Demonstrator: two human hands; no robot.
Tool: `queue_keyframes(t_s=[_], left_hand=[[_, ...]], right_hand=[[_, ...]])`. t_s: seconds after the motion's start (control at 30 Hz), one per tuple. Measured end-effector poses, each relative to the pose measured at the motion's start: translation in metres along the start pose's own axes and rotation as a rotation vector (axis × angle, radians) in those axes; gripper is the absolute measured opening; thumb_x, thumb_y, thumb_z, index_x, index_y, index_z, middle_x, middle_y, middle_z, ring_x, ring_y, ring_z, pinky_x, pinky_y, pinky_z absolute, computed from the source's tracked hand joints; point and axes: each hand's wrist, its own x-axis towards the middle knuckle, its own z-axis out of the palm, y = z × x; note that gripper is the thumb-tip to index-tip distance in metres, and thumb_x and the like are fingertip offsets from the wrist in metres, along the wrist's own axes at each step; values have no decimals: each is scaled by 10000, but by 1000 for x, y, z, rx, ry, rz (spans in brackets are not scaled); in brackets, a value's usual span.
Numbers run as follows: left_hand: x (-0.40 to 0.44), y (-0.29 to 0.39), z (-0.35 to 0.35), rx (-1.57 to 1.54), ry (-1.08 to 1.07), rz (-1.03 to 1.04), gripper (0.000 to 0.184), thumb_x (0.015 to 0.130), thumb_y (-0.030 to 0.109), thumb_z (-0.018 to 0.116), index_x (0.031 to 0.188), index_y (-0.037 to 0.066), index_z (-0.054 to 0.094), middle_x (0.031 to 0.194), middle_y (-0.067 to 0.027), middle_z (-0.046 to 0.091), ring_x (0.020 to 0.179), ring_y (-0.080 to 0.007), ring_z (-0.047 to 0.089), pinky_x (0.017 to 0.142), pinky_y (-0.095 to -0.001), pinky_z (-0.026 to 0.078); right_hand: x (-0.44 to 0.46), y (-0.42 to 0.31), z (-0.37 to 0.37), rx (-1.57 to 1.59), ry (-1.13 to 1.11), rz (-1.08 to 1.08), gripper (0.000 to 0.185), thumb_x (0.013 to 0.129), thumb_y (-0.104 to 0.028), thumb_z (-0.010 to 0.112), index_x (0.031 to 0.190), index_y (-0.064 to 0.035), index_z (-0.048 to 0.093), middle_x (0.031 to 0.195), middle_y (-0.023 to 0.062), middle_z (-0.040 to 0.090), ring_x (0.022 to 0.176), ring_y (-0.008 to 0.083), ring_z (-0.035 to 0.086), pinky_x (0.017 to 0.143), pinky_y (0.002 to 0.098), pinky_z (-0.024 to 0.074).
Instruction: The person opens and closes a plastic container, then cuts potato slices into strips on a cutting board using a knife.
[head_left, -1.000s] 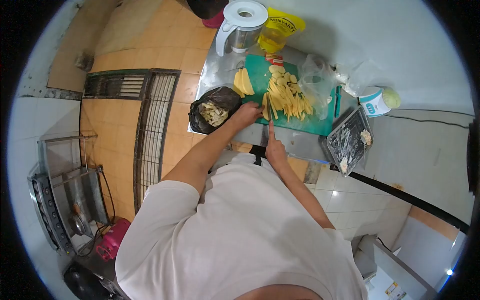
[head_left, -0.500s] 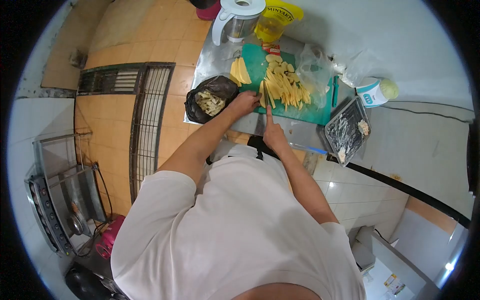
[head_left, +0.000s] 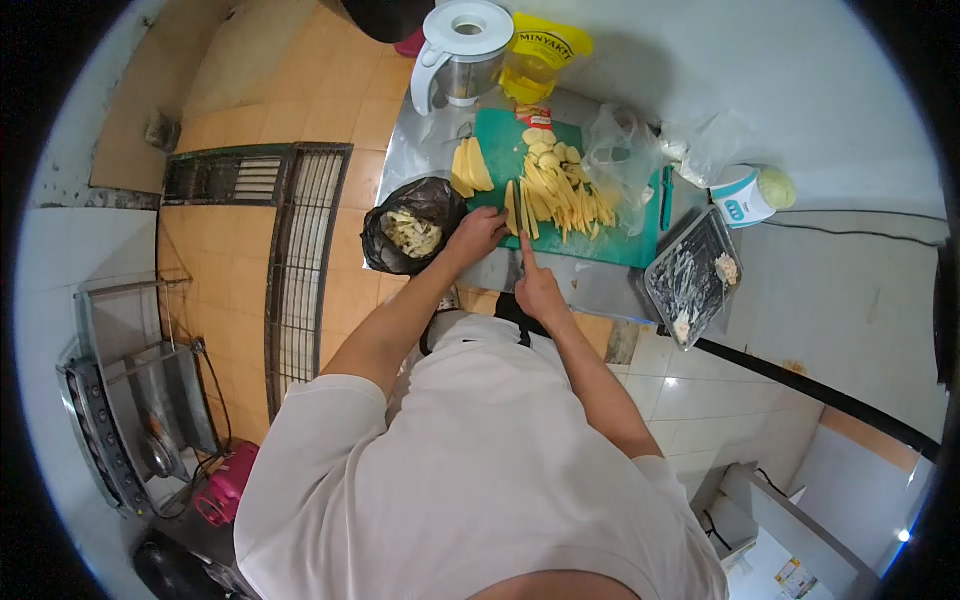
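On the green cutting board (head_left: 495, 128) lies a heap of pale yellow potato strips (head_left: 575, 205), with rounder slices (head_left: 545, 150) above it. My left hand (head_left: 478, 234) is at the board's near left edge, its fingertips closed on the lower end of a potato slice (head_left: 511, 200). Close to its right, my right hand (head_left: 540, 292) grips a knife (head_left: 521, 210), index finger stretched along the top of the blade; the handle is hidden in the hand. Several uncut potato slices (head_left: 470, 168) overlap at the board's left edge.
A black plastic bag (head_left: 375, 225) holding pale peelings stands left of my left hand. Behind are a blender jug (head_left: 468, 60), a yellow oil pouch (head_left: 545, 55) and a clear bag (head_left: 620, 150). At right are a green peeler-like tool (head_left: 667, 198), a smeared tray (head_left: 695, 280) and a kitchen scale (head_left: 737, 196).
The view has shifted slightly. The knife's blade has moved against the slice by my left fingers, and separate strips now lie just right of it. Both hands stay close together.
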Motion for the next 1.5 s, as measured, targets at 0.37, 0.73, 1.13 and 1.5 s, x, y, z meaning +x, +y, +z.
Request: queue_keyframes(t_s=[0.37, 0.73, 1.13, 1.5], left_hand=[[-3, 4, 5, -128, 110, -245, 541, 797, 125, 788, 1294, -5, 619, 1089, -238, 628, 996, -394, 635, 862, -451, 522], [4, 10, -6, -57, 88, -160, 576, 814, 160, 785, 1329, -12, 593, 1030, -216, 604, 838, -367, 627, 755, -437, 517], [2, 20, -10, -62, 59, -186, 584, 858, 229, 753, 1382, 50, 565, 1197, -256, 595, 1041, -424, 617, 896, -449, 523], [3, 25, -10, 2, -13, -150, 639, 857, 189, 725, 1451, 119, 502, 1225, -231, 552, 1081, -418, 574, 944, -468, 501]], right_hand=[[-12, 7, -25, 145, 24, -57, 700, 986, -119, 513, 1596, -127, 171, 804, 343, 645, 780, 543, 619, 739, 589, 479], [-55, 24, -37, 152, 9, 11, 683, 983, -95, 494, 1594, -97, 188, 862, 337, 652, 790, 526, 629, 760, 587, 489], [-47, 33, -36, -102, 15, -10, 682, 984, -138, 497, 1602, -205, 218, 809, 290, 655, 721, 493, 645, 700, 599, 515], [-41, 10, -49, -186, -91, 73, 713, 975, -126, 489, 1612, -184, 172, 755, 311, 643, 701, 512, 623, 698, 600, 500]])
